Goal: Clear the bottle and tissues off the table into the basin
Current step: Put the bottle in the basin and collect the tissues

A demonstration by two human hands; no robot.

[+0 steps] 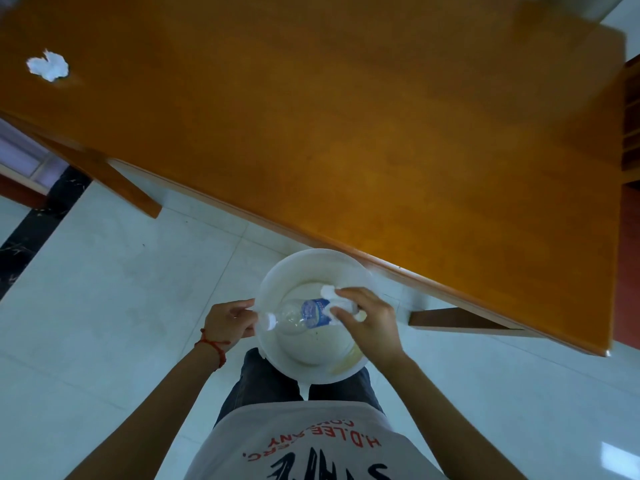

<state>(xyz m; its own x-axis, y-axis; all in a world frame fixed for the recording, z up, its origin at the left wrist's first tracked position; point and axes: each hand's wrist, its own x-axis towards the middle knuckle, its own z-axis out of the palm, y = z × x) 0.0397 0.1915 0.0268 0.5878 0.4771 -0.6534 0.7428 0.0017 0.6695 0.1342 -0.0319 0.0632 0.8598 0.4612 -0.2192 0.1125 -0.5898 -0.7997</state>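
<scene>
1. Right hand point(367, 320) has the bottle point(304, 315) by its base end, with a wad of tissue point(332, 296) pinched in the same grip. Both hang over the open basin point(277, 271), which sits just off the table's point(346, 116) near edge.
2. Left hand point(228, 322) is clamped on the basin's left rim, holding it up.
3. Bottle lies roughly flat, long axis running left-right, white cap pointing left and overhanging the rim by the left hand.
4. Imo to do this bit well: drop the cap end down inside the rim first, then let go low, so it doesn't teeter on the rim or bounce out.
5. One more tissue point(48, 65) sits near the table's far left corner, still to be cleared.
</scene>
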